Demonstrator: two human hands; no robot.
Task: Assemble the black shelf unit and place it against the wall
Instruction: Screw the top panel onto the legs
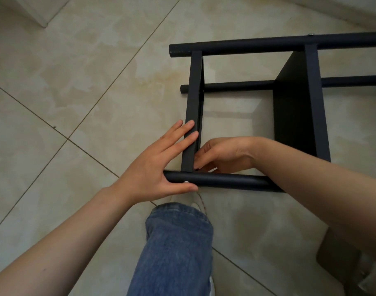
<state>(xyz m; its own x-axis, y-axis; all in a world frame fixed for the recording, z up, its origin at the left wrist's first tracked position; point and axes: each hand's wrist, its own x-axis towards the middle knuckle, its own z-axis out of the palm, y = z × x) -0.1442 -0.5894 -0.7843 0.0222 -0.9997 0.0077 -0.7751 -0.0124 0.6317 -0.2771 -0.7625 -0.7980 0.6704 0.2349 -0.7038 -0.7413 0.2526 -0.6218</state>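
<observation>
Left hand (153,165): fingers straight, spread wide, bracing end panel (193,99) against near pole (225,180), steadying the joint.
Right hand (223,154): curled inside corner behind screw (186,182); grip hidden.

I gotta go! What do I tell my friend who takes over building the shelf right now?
Left hand: fingers flat on the end board, thumb by the screw in the near tube.
Right hand: fingers curled inside that corner; what they hold is hidden.
Shelf: lies on its side on the floor.
Done: two boards sit between the tubes.
To do: finish this joint, stand it up, put it in place.
</observation>
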